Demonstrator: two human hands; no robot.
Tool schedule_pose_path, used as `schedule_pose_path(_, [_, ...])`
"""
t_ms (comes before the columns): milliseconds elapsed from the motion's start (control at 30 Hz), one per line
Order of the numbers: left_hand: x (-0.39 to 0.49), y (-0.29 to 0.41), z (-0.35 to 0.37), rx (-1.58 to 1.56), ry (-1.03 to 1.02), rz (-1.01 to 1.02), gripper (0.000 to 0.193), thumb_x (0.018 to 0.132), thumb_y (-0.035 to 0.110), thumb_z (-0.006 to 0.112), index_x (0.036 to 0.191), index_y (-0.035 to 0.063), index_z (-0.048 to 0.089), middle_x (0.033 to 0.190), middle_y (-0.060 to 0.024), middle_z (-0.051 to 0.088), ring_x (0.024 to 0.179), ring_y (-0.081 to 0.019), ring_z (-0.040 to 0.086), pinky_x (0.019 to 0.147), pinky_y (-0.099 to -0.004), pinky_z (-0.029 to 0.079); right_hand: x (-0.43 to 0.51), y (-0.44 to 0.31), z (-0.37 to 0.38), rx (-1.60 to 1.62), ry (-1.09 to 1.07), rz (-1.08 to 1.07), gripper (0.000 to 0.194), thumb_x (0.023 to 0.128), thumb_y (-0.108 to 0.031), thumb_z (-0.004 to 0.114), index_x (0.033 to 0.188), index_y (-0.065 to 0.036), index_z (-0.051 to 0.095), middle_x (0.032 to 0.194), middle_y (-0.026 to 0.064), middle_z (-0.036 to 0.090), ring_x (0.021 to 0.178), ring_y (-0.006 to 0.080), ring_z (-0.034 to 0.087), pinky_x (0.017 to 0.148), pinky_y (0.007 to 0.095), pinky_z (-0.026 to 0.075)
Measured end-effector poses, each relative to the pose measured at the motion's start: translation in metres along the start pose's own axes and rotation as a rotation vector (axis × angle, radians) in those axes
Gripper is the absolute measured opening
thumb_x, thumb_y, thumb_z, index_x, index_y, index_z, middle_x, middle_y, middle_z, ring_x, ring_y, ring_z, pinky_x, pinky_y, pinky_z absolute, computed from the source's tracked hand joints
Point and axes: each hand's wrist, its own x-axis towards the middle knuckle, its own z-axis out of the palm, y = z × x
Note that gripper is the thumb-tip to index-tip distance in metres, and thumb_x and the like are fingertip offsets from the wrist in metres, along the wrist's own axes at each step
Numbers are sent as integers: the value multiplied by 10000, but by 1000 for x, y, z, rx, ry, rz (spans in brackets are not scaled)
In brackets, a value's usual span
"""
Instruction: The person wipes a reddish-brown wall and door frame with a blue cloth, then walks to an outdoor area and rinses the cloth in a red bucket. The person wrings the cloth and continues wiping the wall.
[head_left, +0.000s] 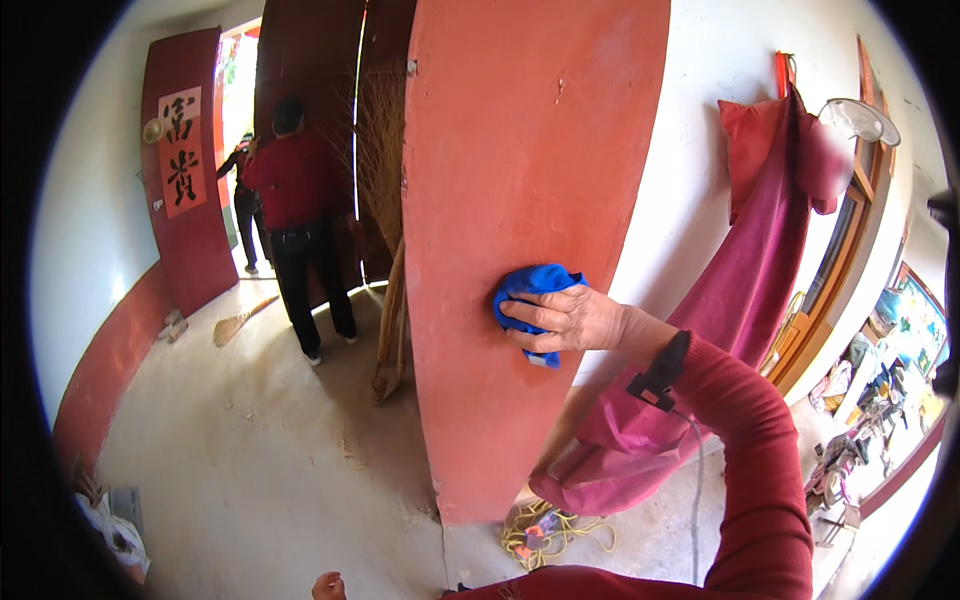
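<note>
My right hand (559, 321) presses a folded blue cloth (541, 279) flat against a tall red-painted door panel (525, 165). The fingers are spread over the cloth, and its lower corner pokes out under the palm. Chips and small scratches mark the panel's paint and its left edge. A black strap with a small device (656, 386) and a cable sits around my right wrist. At the bottom edge of the picture only part of my left hand (328, 586) shows, low and away from the panel; whether it holds anything is hidden.
A person (304, 187) in a red top stands by a dark door, with another person (246, 199) in the doorway. Twig brooms (390, 322) lean behind the panel. Yellow cord (536, 536) lies coiled at its foot. A magenta cloth (720, 300) hangs on the right wall.
</note>
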Motion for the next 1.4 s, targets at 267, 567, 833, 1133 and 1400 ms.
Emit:
schedule_pose_path(267, [41,25,18,3,-29,8,285,974,192,668,1174,3,738,1158,-181,748,1083,-301,698,977,-406,543,50,244,-106,-461,579,800,389,875,-103,778,1244,-98,655,1218,172,667,1116,405,640,1011,422,507])
schedule_pose_path(567, [20,-56,36,21,-50,26,271,961,184,667,1144,-6,728,1037,-133,746,976,-287,683,913,-408,549,62,87,-33,-61,-120,32,470,804,-145,704,1256,-206,591,1388,63,581,1331,292,555,1123,504,468])
schedule_pose_path(833, [31,-108,23,-153,-12,-55,159,957,127,623,1047,25,706,754,-27,579,669,-152,521,619,-331,468,98,340,-141,-625,751,1024,346,858,-74,738,1197,-80,670,1148,203,653,1122,437,600,942,516,488])
schedule_pose_path(1133, [38,-100,25,-230,85,134,134,957,117,596,1016,43,691,673,18,483,572,-94,416,501,-290,378,151,138,-31,-43,17,64,472,743,-126,770,1193,-204,655,1318,70,613,1293,295,585,1109,508,479])
schedule_pose_path(1400, [-1,-121,-9,-308,81,-62,242,1001,281,585,1052,63,676,653,18,506,519,-85,416,479,-292,406,176,353,-124,-600,673,823,329,867,-24,709,1190,-40,652,1190,202,642,1161,423,589,986,464,495])
